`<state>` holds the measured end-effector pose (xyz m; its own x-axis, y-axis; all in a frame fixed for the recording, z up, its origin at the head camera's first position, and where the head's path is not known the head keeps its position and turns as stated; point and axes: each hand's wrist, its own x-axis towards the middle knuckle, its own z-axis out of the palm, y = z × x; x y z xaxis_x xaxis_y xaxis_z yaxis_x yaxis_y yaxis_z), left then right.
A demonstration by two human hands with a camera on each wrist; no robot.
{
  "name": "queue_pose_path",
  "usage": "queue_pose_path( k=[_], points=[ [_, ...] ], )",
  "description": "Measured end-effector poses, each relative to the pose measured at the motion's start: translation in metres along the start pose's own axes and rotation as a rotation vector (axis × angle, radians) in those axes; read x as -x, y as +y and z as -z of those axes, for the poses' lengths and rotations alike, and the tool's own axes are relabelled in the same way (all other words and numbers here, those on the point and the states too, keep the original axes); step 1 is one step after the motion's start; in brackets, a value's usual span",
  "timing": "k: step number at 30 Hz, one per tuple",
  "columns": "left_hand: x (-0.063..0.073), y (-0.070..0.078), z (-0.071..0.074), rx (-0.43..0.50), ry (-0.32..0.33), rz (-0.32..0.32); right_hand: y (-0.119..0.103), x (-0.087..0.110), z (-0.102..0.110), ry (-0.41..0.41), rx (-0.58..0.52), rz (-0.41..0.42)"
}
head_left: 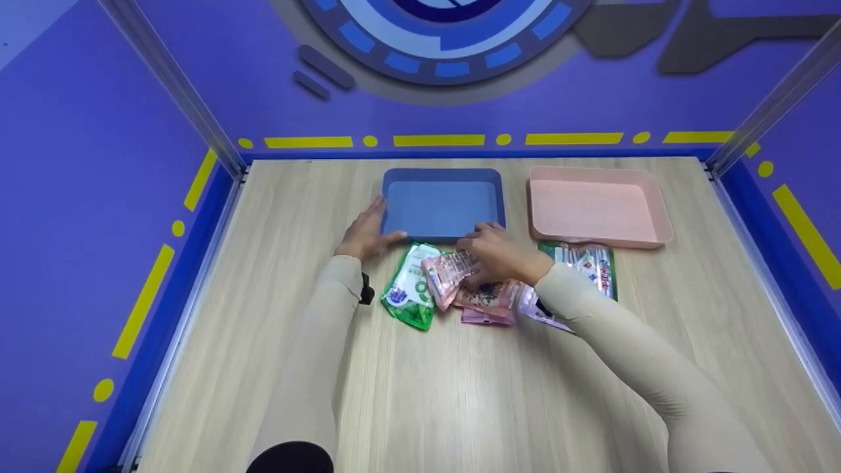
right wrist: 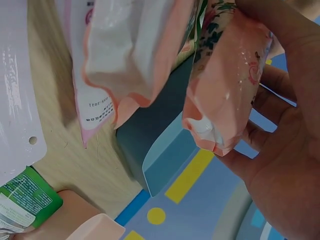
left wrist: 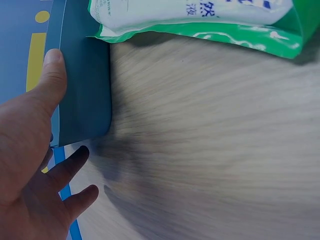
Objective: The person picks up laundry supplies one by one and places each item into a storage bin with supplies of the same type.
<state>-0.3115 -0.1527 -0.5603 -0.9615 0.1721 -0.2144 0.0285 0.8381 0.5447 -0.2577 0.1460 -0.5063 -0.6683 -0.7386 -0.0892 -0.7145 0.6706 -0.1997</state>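
My left hand (head_left: 363, 233) rests at the near left corner of a blue tray (head_left: 443, 203). In the left wrist view its thumb lies along the tray's rim, and the other fingers are spread beside the corner. My right hand (head_left: 502, 255) grips a small pink packet (head_left: 448, 279) by its edge, raised over the pile in front of the tray. In the right wrist view the packet (right wrist: 222, 95) sits between thumb and fingers. Beneath it lie a peach packet (head_left: 486, 299) and a pink pouch (head_left: 487, 318). A green-and-white pouch (head_left: 412, 289) lies to their left.
A pink tray (head_left: 594, 209) stands right of the blue one. In front of it lie a green-edged clear pack (head_left: 599, 263) and a purple packet (head_left: 535, 310), partly behind my right forearm. Blue panels (head_left: 72, 217) wall in the wooden table (head_left: 427, 401) at the back and sides.
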Motion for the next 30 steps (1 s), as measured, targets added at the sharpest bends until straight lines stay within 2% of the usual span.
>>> queue_pose_path(
  k=[14, 30],
  points=[
    [0.002, -0.001, 0.000, 0.011, 0.015, -0.032, 0.009, 0.004, 0.006, 0.103, -0.077, 0.009],
    [0.001, -0.001, -0.001, 0.014, 0.020, -0.032, 0.017, 0.004, 0.008, 0.176, -0.080, 0.022]
  ],
)
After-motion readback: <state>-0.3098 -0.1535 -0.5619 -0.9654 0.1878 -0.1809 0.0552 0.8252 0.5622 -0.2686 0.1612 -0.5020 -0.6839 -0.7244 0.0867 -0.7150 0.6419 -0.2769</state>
